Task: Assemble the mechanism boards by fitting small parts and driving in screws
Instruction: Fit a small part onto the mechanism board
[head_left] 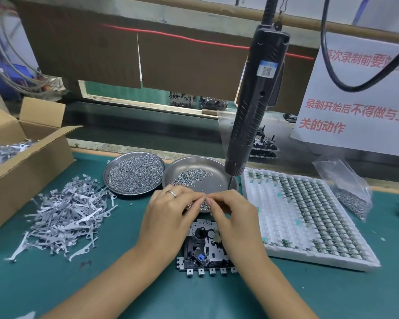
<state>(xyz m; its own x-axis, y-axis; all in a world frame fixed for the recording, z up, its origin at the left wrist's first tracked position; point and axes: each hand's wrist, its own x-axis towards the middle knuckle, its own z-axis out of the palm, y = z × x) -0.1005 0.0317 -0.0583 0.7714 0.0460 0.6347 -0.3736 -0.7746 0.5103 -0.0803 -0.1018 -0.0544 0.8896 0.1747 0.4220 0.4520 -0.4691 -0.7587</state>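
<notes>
Board [202, 247] lies at 6 o'clock, partly built (no screw visibly driven). Left hand [171, 217] and right hand [232, 217] together pinch one tiny part [205, 199] above it; screwdriver [253, 100] hangs untouched.

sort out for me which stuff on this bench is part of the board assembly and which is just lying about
In use:
mechanism board
left hand
right hand
two screw dishes
hanging electric screwdriver
metal lever pile
white parts tray

Lying about:
cardboard box
plastic bag
paper notice
</notes>
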